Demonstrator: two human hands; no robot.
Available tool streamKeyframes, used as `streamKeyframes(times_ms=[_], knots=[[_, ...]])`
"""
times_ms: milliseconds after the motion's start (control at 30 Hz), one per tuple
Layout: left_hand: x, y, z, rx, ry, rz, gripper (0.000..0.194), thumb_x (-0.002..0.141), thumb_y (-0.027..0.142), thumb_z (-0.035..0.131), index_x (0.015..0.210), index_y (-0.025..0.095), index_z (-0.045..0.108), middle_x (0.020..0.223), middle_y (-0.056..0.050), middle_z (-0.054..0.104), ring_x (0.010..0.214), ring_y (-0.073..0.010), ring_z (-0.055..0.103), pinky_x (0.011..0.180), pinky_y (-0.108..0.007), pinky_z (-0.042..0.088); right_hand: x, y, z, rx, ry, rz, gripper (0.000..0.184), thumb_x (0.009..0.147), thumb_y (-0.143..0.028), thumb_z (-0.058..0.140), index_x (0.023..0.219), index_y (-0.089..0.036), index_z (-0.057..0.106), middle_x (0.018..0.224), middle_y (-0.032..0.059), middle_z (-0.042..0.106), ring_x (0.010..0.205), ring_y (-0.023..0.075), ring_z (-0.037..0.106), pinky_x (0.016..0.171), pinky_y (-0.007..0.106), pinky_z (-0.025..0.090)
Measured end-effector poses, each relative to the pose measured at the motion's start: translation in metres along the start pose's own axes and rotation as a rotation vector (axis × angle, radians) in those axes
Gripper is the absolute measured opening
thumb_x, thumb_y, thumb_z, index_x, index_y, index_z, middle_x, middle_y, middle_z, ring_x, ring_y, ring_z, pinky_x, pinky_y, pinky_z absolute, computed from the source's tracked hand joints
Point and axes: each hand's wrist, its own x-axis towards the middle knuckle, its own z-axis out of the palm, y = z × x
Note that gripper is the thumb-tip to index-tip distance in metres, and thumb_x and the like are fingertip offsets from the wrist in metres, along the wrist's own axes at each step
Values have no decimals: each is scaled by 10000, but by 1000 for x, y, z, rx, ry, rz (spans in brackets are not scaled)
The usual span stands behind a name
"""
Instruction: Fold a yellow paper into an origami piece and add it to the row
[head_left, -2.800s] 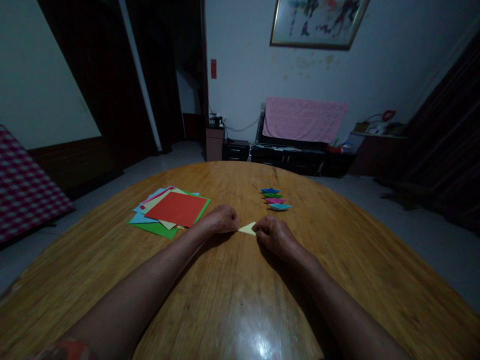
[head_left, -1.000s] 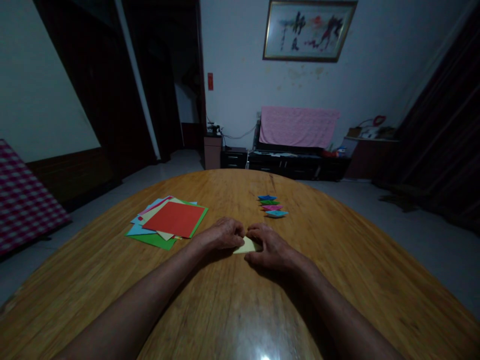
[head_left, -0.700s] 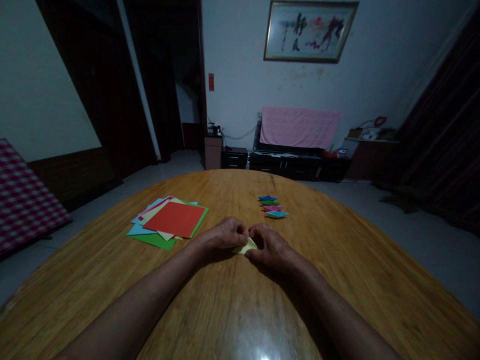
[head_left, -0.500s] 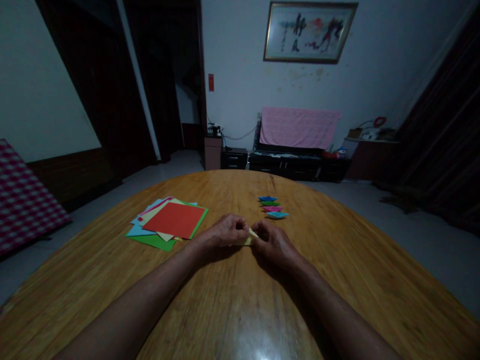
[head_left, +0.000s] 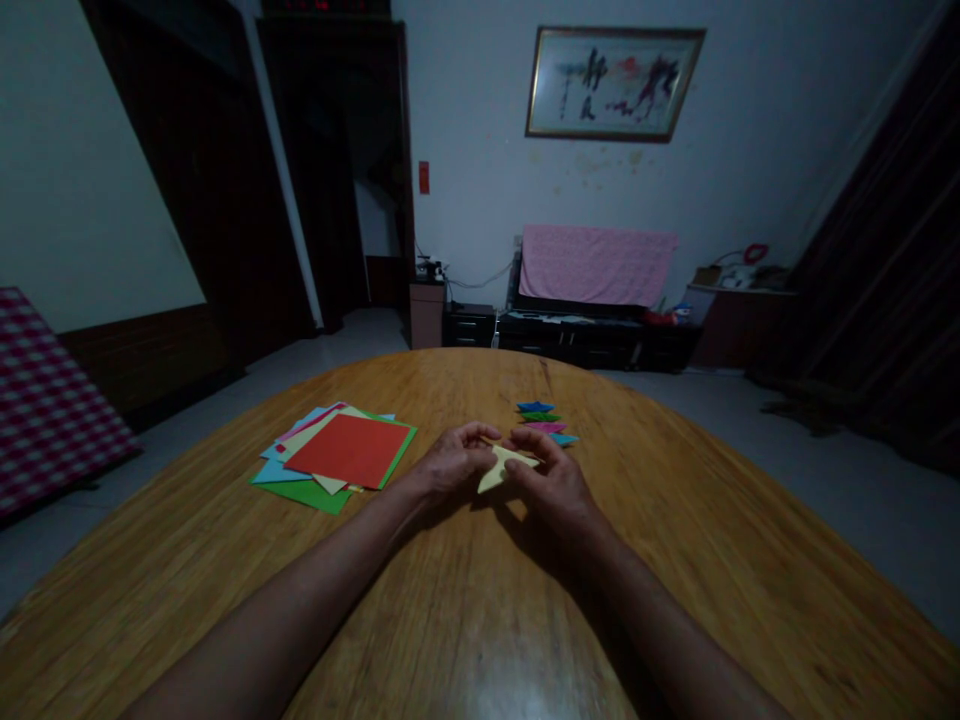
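A pale yellow piece of folded paper [head_left: 495, 474] is held between my two hands, tilted just above the table. My left hand [head_left: 456, 462] pinches its left side, thumb on the near face. From the right, my right hand [head_left: 553, 480] grips it with the thumb pressed on the front and the fingers behind. Beyond my right hand stands a row of small folded paper boats: a blue boat [head_left: 535, 407], a green boat [head_left: 541, 417], a pink boat [head_left: 545, 427] and a light blue boat [head_left: 564, 439], which the right fingers partly hide.
On the left of the round wooden table [head_left: 450, 620] lies a loose stack of coloured sheets, with a red sheet [head_left: 351, 450] on top and a green sheet [head_left: 304, 496] at the bottom. A checked cloth [head_left: 56, 410] hangs at the far left.
The yellow folded paper has been lifted and turned, so a broader face of it shows. My fingers have shifted around it. The view has tipped slightly upward.
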Motion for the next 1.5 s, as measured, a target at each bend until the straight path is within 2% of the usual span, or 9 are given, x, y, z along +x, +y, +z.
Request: streamKeyframes(times_ms=[100, 200, 400, 533, 767, 967, 1100, 1267, 1500], knots=[[6, 0, -2, -127, 17, -63, 394, 567, 75, 614, 933, 168, 501, 642, 27, 587, 467, -92, 530, 450, -191, 371, -1, -6, 0, 163, 45, 71, 447, 668, -305, 718, 1076, -278, 536, 992, 29, 644, 744, 178, 642, 713, 367, 511], [10, -3, -5, -192, 3, -76, 319, 575, 72, 633, 854, 157, 505, 618, 21, 579, 445, -81, 517, 431, -179, 356, -2, -9, -1, 224, 31, 105, 409, 669, -328, 744, 1036, -246, 584, 910, 27, 660, 776, 189, 647, 770, 387, 507], [11, -7, -4, -309, -108, -109, 196, 612, 42, 654, 775, 108, 569, 639, -16, 591, 540, -103, 579, 527, -203, 455, -3, -9, 0, 245, -14, 82, 341, 702, -344, 737, 1018, -251, 651, 1011, 37, 673, 907, 199, 634, 842, 370, 500], [10, -6, -1, -358, -110, -145, 195, 621, 0, 635, 786, 94, 591, 664, -32, 607, 571, -104, 591, 574, -207, 478, -3, -10, 0, 225, -45, 87, 339, 708, -335, 737, 1031, -261, 664, 1043, 36, 672, 921, 197, 632, 851, 375, 501], [9, -5, -1, -400, -128, -171, 177, 652, 1, 618, 809, 82, 614, 704, -56, 627, 613, -119, 606, 631, -231, 505, -5, -13, -1, 254, -77, 114, 359, 710, -315, 735, 1058, -259, 664, 1048, 38, 681, 963, 208, 635, 905, 391, 479], [8, -6, 1, -363, -126, -154, 178, 609, 1, 647, 768, 79, 626, 659, -40, 624, 575, -106, 591, 599, -214, 491, -6, -15, 1, 273, -108, 101, 300, 758, -330, 683, 1043, -239, 661, 1003, 60, 690, 940, 221, 646, 908, 404, 474], [9, -7, 2, -350, -111, -124, 180, 595, 11, 673, 751, 86, 622, 662, -33, 628, 581, -106, 596, 611, -219, 494, -3, -11, -1, 239, -72, 84, 289, 790, -377, 635, 1042, -239, 658, 1044, 74, 678, 966, 226, 635, 890, 390, 486], [10, -8, 1, -355, -131, -127, 166, 613, 25, 676, 761, 79, 623, 676, -40, 633, 581, -102, 602, 609, -208, 496, -1, -11, -2, 225, -52, 70, 277, 780, -389, 639, 1006, -231, 664, 1011, 60, 688, 958, 231, 635, 898, 398, 479], [10, -10, 0, -362, -173, -139, 155, 636, 7, 650, 772, 76, 626, 683, -53, 644, 607, -114, 615, 634, -215, 505, -2, -14, -2, 314, -71, 99, 228, 749, -348, 678, 949, -238, 678, 973, 47, 693, 955, 221, 636, 930, 399, 457]])
